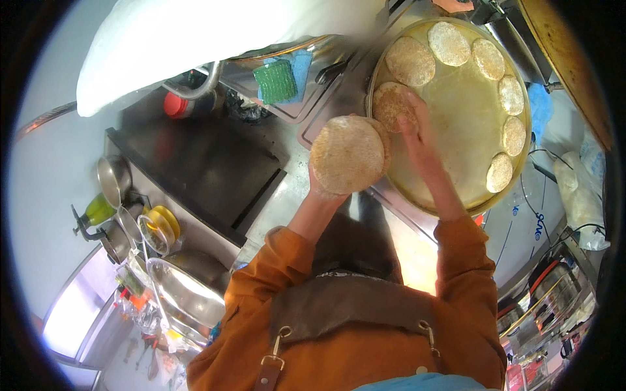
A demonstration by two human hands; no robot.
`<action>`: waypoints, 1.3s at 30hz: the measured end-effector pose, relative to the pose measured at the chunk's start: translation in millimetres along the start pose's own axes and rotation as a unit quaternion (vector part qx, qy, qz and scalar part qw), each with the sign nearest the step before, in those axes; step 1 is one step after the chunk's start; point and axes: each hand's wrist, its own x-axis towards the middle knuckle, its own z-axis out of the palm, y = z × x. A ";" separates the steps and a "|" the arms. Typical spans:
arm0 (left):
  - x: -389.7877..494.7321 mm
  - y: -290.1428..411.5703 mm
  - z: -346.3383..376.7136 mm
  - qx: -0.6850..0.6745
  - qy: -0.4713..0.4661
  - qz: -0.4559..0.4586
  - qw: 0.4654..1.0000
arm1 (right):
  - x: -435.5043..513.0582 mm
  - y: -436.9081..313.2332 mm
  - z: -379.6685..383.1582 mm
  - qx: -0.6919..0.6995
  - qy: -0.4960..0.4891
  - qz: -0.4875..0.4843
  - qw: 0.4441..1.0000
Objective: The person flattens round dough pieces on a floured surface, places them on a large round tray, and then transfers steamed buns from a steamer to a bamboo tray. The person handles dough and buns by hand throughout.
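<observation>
A stack of round flatbreads point(348, 155) rests on my left hand point(320, 183), which supports it from below beside the left rim of a large round metal tray point(450, 132). Over the tray's left part, my right hand point(418, 122) has its thumb and fingers on another round flatbread point(391, 105), which lies at the inner rim. Several more flatbreads follow the tray's edge, from a larger one point(410, 61) at the upper left, past a floury one point(448, 44) at the top, to a small one point(500, 172) at the lower right.
Left of my hands is a dark flat griddle point(210, 156). Beyond it sit a green scouring pad point(275, 82) on a blue cloth point(302, 66) and a jar with a red lid point(176, 105). Metal bowls point(114, 181) and a large steel basin point(188, 288) stand at lower left.
</observation>
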 end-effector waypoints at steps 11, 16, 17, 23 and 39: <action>-3.2 -48.0 28.8 0.015 -0.109 -0.184 0.977 | -18.8 -82.9 -57.8 -0.041 -0.227 -0.020 0.973; -5.9 -61.8 26.5 0.129 0.078 -0.041 0.988 | -66.0 -32.3 -74.8 0.110 -0.045 0.067 0.991; -3.4 -56.5 25.1 0.140 0.077 -0.009 0.987 | -68.7 -14.7 -82.0 0.181 -0.005 0.108 0.978; 2.5 -24.3 25.9 0.176 0.056 0.047 0.982 | -47.7 88.6 -118.3 0.090 0.166 0.279 0.941; -5.4 -8.4 37.0 0.073 0.052 0.059 0.994 | -108.9 72.4 -51.4 -0.274 0.016 0.070 0.959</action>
